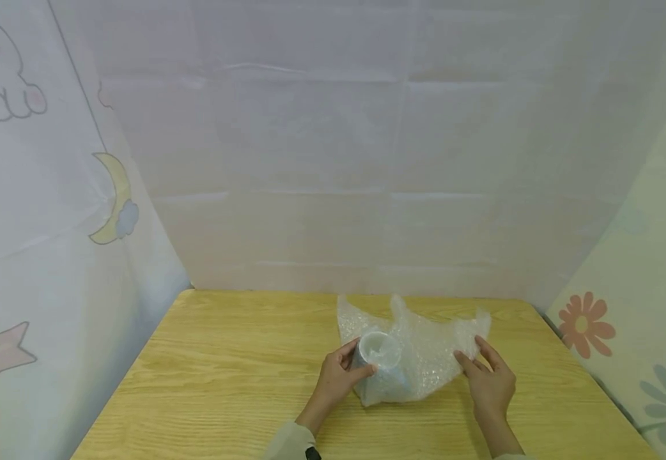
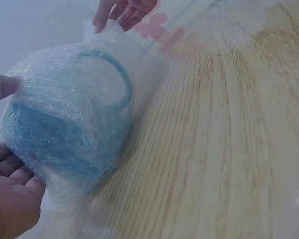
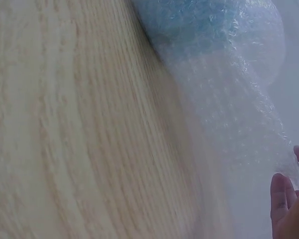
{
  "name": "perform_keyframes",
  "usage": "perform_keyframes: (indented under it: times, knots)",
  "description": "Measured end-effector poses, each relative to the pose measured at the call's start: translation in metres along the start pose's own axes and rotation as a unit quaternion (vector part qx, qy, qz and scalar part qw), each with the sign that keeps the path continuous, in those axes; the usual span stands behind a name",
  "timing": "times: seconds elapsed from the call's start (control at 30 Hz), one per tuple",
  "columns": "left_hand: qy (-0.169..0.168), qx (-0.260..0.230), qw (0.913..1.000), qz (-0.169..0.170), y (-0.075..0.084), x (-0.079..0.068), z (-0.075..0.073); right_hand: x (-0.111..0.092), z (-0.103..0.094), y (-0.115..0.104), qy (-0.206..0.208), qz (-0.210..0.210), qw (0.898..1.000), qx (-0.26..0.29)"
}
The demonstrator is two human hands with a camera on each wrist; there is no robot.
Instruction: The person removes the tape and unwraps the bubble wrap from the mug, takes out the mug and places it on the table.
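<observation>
A blue mug [image 2: 52, 137] with a curved handle [image 2: 125, 84] shows through a layer of bubble wrap [image 1: 433, 351] around it. Its pale round end [image 1: 380, 349] faces up toward the head camera. My left hand [image 1: 335, 378] grips the wrapped mug from the left, thumb on the near side and fingers around the far side. Over on the right, my right hand [image 1: 492, 385] pinches the loose end of the wrap between thumb and fingers, and that sheet stretches out from the mug. Wrinkled plastic partly blurs the mug's outline.
Under both hands lies a wood-grain table [image 1: 224, 370]. A pale hanging sheet [image 1: 310, 160] stands behind its far edge, with printed cloth [image 1: 22, 211] on the left and flowered cloth [image 1: 626, 287] on the right.
</observation>
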State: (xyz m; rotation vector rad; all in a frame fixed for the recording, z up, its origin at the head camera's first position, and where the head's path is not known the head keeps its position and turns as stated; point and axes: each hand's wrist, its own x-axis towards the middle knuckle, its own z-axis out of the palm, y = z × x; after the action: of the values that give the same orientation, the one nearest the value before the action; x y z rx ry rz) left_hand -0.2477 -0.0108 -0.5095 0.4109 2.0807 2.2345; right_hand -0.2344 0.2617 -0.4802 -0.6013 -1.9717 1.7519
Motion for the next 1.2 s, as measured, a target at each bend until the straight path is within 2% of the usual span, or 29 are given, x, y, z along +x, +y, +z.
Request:
perform_keyframes:
  times: [0.9, 1.2]
  knots:
    - [0.003, 0.003, 1.0, 0.0, -0.001, 0.001, 0.0, 0.001, -0.007, 0.023, 0.008, 0.058, 0.997, 0.058]
    - [0.009, -0.001, 0.9999, -0.006, 0.0, -0.001, 0.0, -0.002, -0.008, 0.023, 0.003, 0.072, 0.997, 0.041]
